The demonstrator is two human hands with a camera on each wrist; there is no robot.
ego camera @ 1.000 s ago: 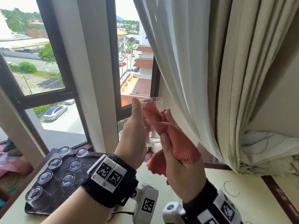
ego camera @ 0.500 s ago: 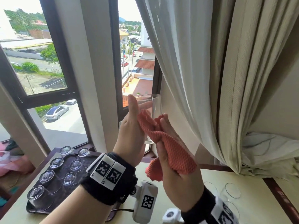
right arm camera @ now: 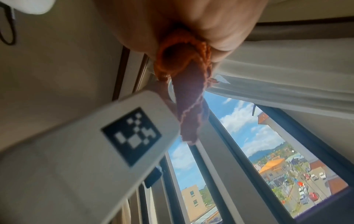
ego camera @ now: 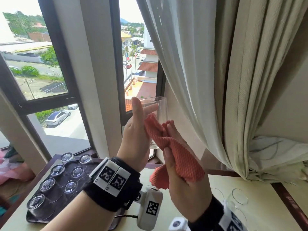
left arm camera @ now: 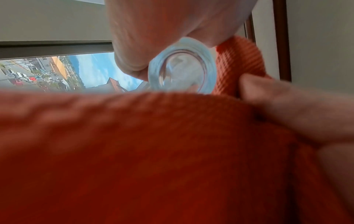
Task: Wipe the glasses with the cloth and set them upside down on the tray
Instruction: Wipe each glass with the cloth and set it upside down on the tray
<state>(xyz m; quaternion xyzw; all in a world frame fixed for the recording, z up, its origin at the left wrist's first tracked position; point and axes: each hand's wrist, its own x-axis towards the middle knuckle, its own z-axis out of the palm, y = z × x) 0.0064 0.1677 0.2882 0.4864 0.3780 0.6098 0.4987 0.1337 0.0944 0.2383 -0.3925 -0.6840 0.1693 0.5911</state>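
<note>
- My left hand [ego camera: 135, 130] grips the clear glass [ego camera: 155, 117] up in front of the window [ego camera: 50, 64], thumb straight up along the near wall, other fingers wrapped round the far side & seen through the glass.
- Glass is upright, mouth up, rim just above thumb tip; well above the table [ego camera: 191, 212], not touching it.
- Left wrist view looks at the thick glass base [left arm camera: 182, 71] from below, w/ the palm curled round it.
- My right hand [ego camera: 180, 180] clutches the orange cloth [ego camera: 176, 152], thumb pinning it vs the palm; bunched end is pressed on the lower side of the glass, next to the left palm.
- A loose corner of the cloth hangs below the right hand; right wrist view shows the cloth wad squeezed in the curled fingers [right arm camera: 220, 30].
- Dark tray [ego camera: 55, 202] sits on the table's left end, below & left of my hands; several glasses stand on it upside down, e.g. nearest one [ego camera: 35, 203].
- On the table at right, behind my right wrist, more clear glasses [ego camera: 239, 197] stand mouth up; can't tell how many.
- Pale curtain [ego camera: 216, 72] hangs just right of the held glass.
</note>
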